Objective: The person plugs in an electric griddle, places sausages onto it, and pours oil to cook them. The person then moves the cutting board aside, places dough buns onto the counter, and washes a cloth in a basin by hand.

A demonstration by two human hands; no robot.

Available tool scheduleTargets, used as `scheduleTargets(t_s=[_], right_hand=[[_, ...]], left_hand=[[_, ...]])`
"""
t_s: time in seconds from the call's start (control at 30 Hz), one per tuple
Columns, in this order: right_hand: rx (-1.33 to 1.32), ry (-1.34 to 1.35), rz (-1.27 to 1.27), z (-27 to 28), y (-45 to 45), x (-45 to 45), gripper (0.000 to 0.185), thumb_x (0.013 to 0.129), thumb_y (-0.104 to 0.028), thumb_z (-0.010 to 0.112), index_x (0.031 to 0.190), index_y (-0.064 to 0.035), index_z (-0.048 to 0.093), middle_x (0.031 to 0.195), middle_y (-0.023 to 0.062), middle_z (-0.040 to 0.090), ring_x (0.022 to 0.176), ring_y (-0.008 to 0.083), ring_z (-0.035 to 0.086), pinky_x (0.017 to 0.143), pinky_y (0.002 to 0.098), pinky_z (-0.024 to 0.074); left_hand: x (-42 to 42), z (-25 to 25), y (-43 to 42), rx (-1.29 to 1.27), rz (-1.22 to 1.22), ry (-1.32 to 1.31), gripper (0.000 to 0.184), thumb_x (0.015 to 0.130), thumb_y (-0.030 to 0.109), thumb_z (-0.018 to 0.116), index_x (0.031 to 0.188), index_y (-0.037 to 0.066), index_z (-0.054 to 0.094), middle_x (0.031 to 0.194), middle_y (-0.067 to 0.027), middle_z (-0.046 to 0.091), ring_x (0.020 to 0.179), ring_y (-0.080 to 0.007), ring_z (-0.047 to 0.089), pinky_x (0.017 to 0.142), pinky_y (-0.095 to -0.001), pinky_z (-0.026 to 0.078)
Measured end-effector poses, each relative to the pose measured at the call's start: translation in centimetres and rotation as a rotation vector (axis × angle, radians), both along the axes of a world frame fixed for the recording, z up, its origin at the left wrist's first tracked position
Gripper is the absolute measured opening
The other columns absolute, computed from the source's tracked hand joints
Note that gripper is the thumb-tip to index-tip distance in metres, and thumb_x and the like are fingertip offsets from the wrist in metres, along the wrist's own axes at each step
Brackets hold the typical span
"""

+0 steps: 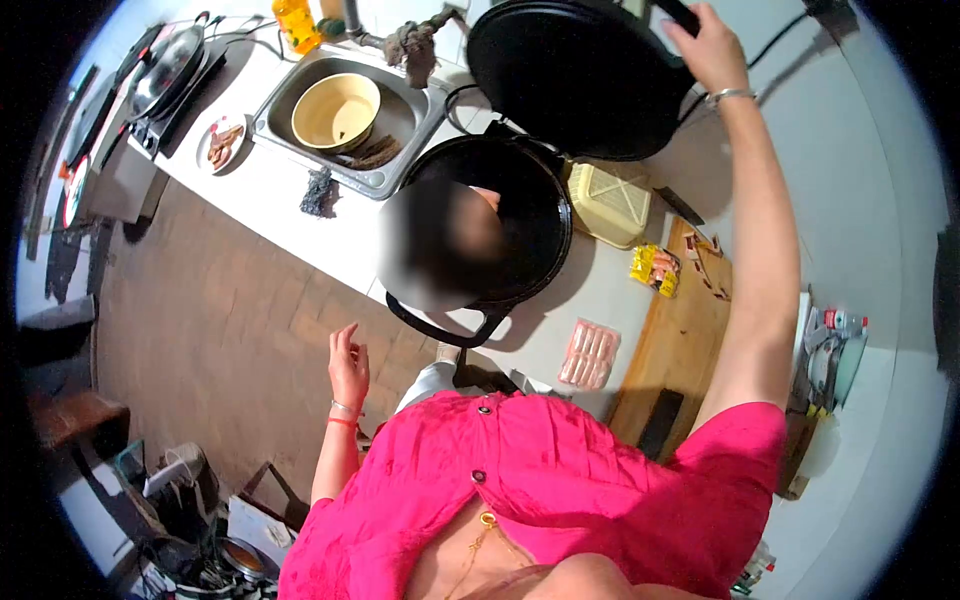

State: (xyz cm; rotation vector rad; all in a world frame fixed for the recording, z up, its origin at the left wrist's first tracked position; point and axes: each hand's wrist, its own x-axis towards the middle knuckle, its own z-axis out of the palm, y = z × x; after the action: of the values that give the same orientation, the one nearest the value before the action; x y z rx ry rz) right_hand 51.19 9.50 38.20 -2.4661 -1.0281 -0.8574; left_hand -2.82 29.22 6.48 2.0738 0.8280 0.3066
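Note:
My right hand [712, 55] is closed around the black handle of the raised lid [570, 80] of an electric griddle. The lid stands tilted open behind the round black pan [545, 215]. A blurred patch covers the pan's left side, and beside it shows a small pinkish piece I cannot make out. Low on the left, my left hand [348, 368] hangs over the floor, fingers loosely bent and apart, holding nothing. A clear pack of pale pink sausages [590, 353] lies on the counter right of the pan's front handle.
A metal sink [420, 115] holds a cream bowl [336, 110]. Left of it are a plate of food [220, 142] and a wok [168, 75]. A yellow basket [608, 203], a yellow packet [656, 270] and a wooden board [665, 350] lie right of the griddle.

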Motion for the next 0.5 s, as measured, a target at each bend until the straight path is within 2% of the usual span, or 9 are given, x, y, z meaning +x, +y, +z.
scheduleTargets(t_s=[0.13,0.2,0.27,0.33,0.4,0.47,0.5], right_hand=[[0.016,0.313,0.211,-0.4,-1.5,-11.0,0.036,0.077,-0.024,0.066,0.107,-0.0062,0.058,0.096,0.0172,0.062,0.093,0.0348,0.059,0.082,0.0409,0.0478],[-0.049,0.508,0.316,-1.9,-1.8,-16.3,0.034,0.073,-0.019,0.07,0.102,-0.0063,0.058,0.082,0.0174,0.064,0.077,0.034,0.063,0.07,0.0384,0.0508],[-0.115,0.431,0.39,-5.4,-1.9,-21.6,0.027,0.073,-0.022,0.068,0.09,-0.004,0.058,0.071,0.0154,0.061,0.063,0.0312,0.061,0.06,0.0375,0.0495],[-0.179,0.216,0.409,-10.2,-1.7,-26.5,0.022,0.07,-0.02,0.066,0.083,-0.0058,0.057,0.059,0.0108,0.057,0.053,0.03,0.057,0.057,0.0381,0.0482],[0.004,0.242,0.579,-11.8,-1.7,-30.0,0.017,0.072,-0.019,0.061,0.084,-0.0058,0.058,0.062,0.0087,0.057,0.051,0.0291,0.055,0.056,0.0378,0.0476],[0.09,0.136,0.6,-17.1,-2.1,-33.0,0.01,0.073,-0.016,0.059,0.072,-0.0061,0.058,0.057,0.0101,0.052,0.048,0.0261,0.053,0.046,0.0371,0.042],[0.145,0.133,0.626,-19.6,-2.2,-34.0,0.012,0.075,-0.017,0.058,0.071,-0.0065,0.059,0.058,0.008,0.053,0.048,0.0237,0.052,0.046,0.035,0.0427]], left_hand=[[2.1,-0.1,0.1,0.005,-0.088,-0.082,0.037,0.081,-0.005,0.053,0.117,0.002,0.051,0.102,-0.0096,0.05,0.07,-0.0157,0.054,0.062,-0.026,0.048],[3.1,0.8,-0.5,-0.026,-0.117,-0.105,0.036,0.082,-0.005,0.053,0.117,0.002,0.051,0.103,-0.0081,0.05,0.072,-0.0134,0.054,0.062,-0.024,0.047],[3.0,0.8,-1.2,-0.001,-0.167,-0.117,0.037,0.082,-0.005,0.053,0.118,0.002,0.051,0.104,-0.0086,0.05,0.071,-0.0143,0.054,0.061,-0.024,0.047],[3.0,1.0,-2.0,0.009,-0.221,-0.118,0.037,0.081,-0.006,0.053,0.118,0.002,0.051,0.105,-0.0096,0.049,0.071,-0.0155,0.055,0.061,-0.0247,0.048],[2.4,1.5,-3.3,-0.003,-0.265,-0.103,0.037,0.081,-0.006,0.053,0.117,0.002,0.051,0.106,-0.0095,0.05,0.072,-0.0151,0.055,0.06,-0.0245,0.047],[1.4,1.3,-4.8,-0.016,-0.316,-0.084,0.036,0.081,-0.006,0.054,0.117,0.002,0.051,0.106,-0.0092,0.05,0.072,-0.0149,0.055,0.06,-0.0243,0.047],[0.6,1.0,-5.3,-0.017,-0.333,-0.068,0.036,0.081,-0.006,0.054,0.117,0.002,0.051,0.106,-0.0091,0.05,0.073,-0.0148,0.055,0.06,-0.0243,0.047]])
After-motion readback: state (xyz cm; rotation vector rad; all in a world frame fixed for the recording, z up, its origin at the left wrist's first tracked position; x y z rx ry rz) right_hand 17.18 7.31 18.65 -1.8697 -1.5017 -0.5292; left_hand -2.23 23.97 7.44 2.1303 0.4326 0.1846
